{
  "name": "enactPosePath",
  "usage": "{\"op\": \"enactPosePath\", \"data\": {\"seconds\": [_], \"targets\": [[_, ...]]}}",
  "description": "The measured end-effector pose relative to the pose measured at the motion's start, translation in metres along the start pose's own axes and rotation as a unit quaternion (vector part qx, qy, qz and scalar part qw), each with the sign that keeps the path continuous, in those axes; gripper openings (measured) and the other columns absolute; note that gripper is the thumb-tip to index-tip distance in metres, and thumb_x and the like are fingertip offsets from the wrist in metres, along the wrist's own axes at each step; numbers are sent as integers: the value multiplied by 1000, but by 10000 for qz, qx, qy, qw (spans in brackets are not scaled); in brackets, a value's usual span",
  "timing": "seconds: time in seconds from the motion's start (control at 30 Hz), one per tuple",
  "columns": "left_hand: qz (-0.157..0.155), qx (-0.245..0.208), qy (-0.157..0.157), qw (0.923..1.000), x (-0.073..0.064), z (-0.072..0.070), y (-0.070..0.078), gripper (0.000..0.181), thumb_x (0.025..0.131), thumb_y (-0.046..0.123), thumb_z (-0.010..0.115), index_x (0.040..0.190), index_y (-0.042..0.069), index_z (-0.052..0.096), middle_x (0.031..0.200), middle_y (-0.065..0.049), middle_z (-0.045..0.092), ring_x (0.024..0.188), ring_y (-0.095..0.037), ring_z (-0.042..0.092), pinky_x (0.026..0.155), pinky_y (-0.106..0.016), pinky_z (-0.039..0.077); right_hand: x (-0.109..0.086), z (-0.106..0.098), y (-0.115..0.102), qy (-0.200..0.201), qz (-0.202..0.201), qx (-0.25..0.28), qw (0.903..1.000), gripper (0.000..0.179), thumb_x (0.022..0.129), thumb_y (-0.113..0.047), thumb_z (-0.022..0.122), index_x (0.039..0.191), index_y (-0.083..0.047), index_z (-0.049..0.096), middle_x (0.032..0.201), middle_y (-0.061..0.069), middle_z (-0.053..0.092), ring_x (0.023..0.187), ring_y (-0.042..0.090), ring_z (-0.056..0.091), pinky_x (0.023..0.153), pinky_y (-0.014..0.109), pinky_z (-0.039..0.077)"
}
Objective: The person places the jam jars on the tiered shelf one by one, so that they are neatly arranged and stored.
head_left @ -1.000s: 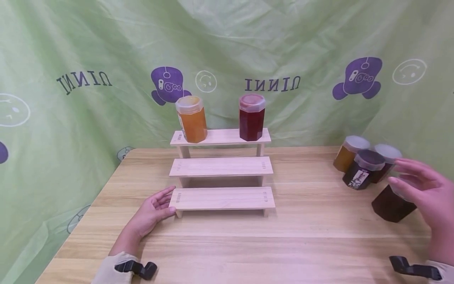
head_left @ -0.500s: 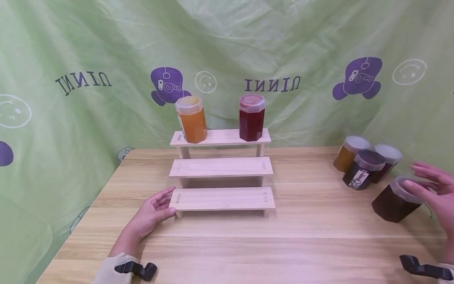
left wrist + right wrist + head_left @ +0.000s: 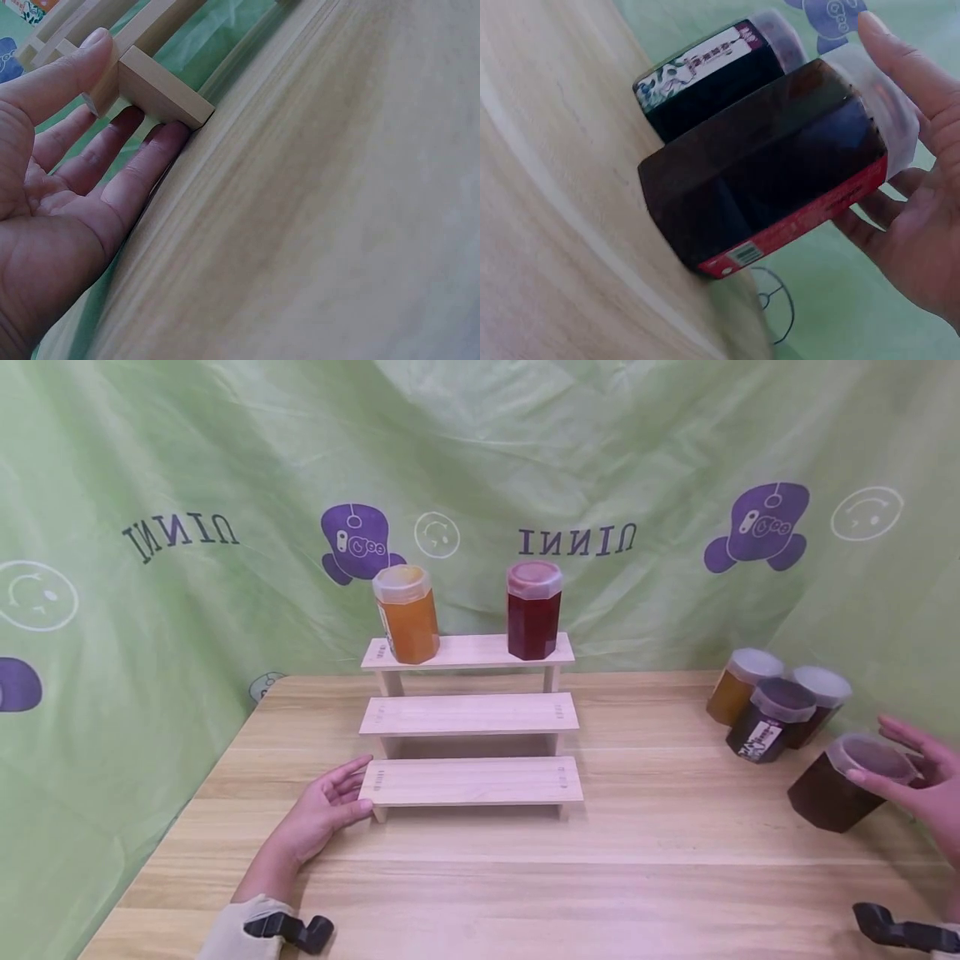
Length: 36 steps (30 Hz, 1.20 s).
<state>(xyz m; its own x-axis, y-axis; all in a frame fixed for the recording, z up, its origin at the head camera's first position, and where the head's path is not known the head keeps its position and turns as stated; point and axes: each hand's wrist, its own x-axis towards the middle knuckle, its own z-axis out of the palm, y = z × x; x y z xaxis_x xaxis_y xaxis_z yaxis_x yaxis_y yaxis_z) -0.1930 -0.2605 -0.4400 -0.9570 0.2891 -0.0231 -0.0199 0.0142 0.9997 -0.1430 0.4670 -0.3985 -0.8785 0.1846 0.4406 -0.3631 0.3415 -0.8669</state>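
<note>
In the head view, my left hand [image 3: 322, 806] rests at the left end of the lowest step of a three-tier wooden display stand [image 3: 471, 781]. The left wrist view shows its thumb by the top board and its fingers [image 3: 124, 176] beside the wooden leg [image 3: 161, 86]. My right hand [image 3: 926, 777] is around the lid of a dark octagonal jar [image 3: 832, 793] standing on the table. Its thumb lies along the near side of the lid, with the other fingers spread behind. In the right wrist view, the thumb [image 3: 904, 64] is straight and the lower fingertips are partly hidden behind the jar.
An orange jar [image 3: 411, 622] and a red jar [image 3: 534, 622] stand on the top step. Beyond the dark jar are a labelled dark jar [image 3: 767, 727], an amber jar [image 3: 731, 695] and a dark red jar [image 3: 819, 714]. A green curtain [image 3: 480, 460] hangs behind the table.
My right hand has moved right from over the dark jar, and its thumb has come down beside the lid. The jar and my left hand have stayed in place.
</note>
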Motion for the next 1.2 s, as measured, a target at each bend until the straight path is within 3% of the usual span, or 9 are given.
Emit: {"op": "enactPosePath", "data": {"seconds": [0.07, 0.17, 0.3, 0.43, 0.87, 1.1, 1.2], "targets": [[-10, -14, -4, 10000, 0, 0, 0, 80, 84, -6, 69, 151, -3, 25, 141, -30, 40, 110, -15, 61, 92, -31, 53, 0, -1, 4, -129, 35, 463, 9988, 83, 76, 27, 62, 144, -20, 49, 122, -19, 55, 97, -12, 56, 74, 2, 45], [-7, -19, -11, 10000, 0, 0, 0, 80, 84, -6, 68, 151, -3, 24, 141, -31, 40, 110, -14, 61, 93, -31, 53, -1, -3, 7, -131, 128, 602, 9980, 83, 74, 27, 64, 137, -26, 54, 112, -19, 60, 91, -9, 58, 71, 3, 46], [26, 21, -19, 10000, 0, 0, -1, 80, 85, -5, 68, 151, -4, 24, 141, -30, 41, 110, -15, 61, 92, -32, 53, -2, -5, 9, 25, 343, -204, 9992, 77, 74, 21, 68, 123, -37, 58, 104, -25, 60, 88, -11, 54, 69, 2, 43], [12, 38, -2, 10000, 0, 0, -1, 80, 84, -5, 69, 151, -3, 25, 140, -29, 42, 110, -14, 61, 93, -31, 53, -3, -5, 11, 201, 419, -254, 9986, 71, 73, 20, 70, 116, -36, 62, 101, -25, 62, 86, -10, 55, 68, 2, 43], [26, -12, -16, 10000, 0, -1, -2, 80, 85, -5, 69, 151, -3, 24, 138, -27, 45, 110, -15, 61, 92, -32, 53, -3, 12, 0, 326, 635, 751, 9946, 65, 72, 23, 69, 112, -28, 69, 93, -19, 69, 80, -7, 61, 65, 5, 47], [26, 26, -8, 10000, 0, 0, -2, 80, 84, -5, 68, 151, -3, 25, 141, -30, 40, 111, -14, 61, 93, -31, 53, 0, 20, -13, 304, 1003, -559, 9929, 65, 76, 9, 77, 116, -41, 61, 97, -32, 60, 84, -14, 54, 65, 2, 44], [27, 30, -5, 10000, 0, 0, -2, 80, 85, -5, 68, 151, -3, 25, 140, -31, 41, 110, -15, 61, 93, -31, 53, 1, 25, -20, 287, 1067, -837, 9903, 64, 77, 3, 79, 119, -41, 61, 96, -35, 58, 84, -15, 53, 64, 2, 43]]}}
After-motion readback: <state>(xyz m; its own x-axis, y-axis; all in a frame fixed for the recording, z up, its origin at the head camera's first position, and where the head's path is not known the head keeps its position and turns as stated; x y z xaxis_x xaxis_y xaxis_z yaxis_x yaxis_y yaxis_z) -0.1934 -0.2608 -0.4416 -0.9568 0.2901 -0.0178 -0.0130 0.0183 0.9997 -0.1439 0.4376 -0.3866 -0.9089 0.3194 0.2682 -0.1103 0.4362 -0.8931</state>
